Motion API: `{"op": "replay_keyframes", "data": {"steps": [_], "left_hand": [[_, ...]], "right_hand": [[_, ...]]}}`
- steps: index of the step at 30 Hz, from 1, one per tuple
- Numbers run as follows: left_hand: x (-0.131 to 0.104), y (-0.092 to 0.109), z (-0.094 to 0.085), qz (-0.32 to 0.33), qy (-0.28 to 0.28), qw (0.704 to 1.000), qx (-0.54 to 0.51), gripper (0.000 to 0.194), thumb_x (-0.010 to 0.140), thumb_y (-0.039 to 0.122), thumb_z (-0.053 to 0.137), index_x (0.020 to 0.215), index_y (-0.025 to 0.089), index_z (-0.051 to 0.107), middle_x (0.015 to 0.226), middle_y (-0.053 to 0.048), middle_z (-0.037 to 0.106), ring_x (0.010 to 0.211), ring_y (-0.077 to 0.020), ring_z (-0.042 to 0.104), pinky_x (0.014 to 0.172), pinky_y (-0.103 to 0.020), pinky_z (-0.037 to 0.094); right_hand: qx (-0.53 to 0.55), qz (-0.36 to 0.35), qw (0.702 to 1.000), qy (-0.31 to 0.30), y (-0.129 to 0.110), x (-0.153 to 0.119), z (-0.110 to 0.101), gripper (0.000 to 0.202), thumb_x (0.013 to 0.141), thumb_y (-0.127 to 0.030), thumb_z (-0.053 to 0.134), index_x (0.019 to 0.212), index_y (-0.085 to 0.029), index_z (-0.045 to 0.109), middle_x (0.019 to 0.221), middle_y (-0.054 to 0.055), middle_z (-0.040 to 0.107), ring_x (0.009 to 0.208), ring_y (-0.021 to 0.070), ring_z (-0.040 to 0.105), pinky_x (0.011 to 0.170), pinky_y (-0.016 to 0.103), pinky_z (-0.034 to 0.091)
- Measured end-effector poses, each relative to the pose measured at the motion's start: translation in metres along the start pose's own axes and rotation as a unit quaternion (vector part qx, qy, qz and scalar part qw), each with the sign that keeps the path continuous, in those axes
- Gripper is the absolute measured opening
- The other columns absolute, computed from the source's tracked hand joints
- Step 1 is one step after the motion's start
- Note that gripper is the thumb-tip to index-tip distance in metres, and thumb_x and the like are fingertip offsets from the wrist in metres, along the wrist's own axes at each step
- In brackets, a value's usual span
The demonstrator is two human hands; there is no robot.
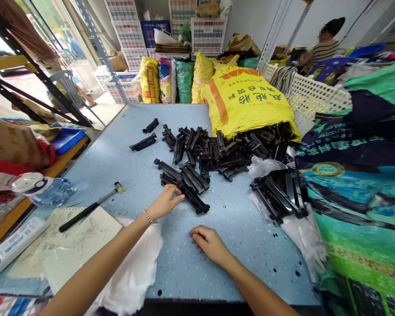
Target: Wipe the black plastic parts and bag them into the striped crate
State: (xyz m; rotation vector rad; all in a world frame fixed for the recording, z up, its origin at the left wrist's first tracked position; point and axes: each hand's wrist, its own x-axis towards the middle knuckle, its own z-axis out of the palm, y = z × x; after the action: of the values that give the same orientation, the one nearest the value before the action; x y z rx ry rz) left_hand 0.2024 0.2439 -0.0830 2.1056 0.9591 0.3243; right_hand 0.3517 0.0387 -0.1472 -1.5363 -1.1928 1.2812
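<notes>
So we've got black parts (195,200) heaped from the middle of the bench (243,250) over toward its right edge. Our left hand (166,202) is at the closest ones; can't tell if it's pinching any. Our right hand (210,245), half-curled and seemingly holding nothing, sits nearer the front edge. They look light, stiff, maybe slick, so we'd grip mid-length across the long sides.

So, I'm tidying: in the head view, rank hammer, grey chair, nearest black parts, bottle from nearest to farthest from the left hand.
1. Nearest black parts: beside the left hand.
2. Hammer: to its left.
3. Bottle: farther left.
4. Grey chair: left background.
</notes>
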Motion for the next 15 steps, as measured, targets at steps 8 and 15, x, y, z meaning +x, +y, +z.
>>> {"op": "replay_keyframes", "data": {"steps": [8, 15], "left_hand": [[-0.042, 0.041, -0.020, 0.033, 0.003, 0.999, -0.017, 0.026, 0.084, 0.042, 0.063, 0.099, 0.022, 0.070, 0.115, -0.011, 0.068, 0.116, -0.0294, 0.061, 0.109, -0.050, 0.046], [-0.128, 0.141, -0.053, 0.167, 0.122, 0.932, -0.296, 0.022, 0.087, 0.048, 0.068, 0.091, 0.028, 0.076, 0.115, -0.008, 0.068, 0.130, -0.0311, 0.055, 0.114, -0.051, 0.044]], "right_hand": [[-0.031, -0.022, 0.999, -0.005, -0.004, -0.005, -0.001, 0.026, 0.096, -0.026, 0.050, 0.106, -0.019, 0.072, 0.091, 0.004, 0.068, 0.065, 0.0121, 0.061, 0.061, 0.025, 0.052], [-0.127, -0.070, 0.989, -0.004, -0.009, -0.008, -0.003, 0.025, 0.096, -0.024, 0.050, 0.108, -0.022, 0.072, 0.100, 0.005, 0.072, 0.091, 0.0174, 0.068, 0.086, 0.032, 0.052]]}}
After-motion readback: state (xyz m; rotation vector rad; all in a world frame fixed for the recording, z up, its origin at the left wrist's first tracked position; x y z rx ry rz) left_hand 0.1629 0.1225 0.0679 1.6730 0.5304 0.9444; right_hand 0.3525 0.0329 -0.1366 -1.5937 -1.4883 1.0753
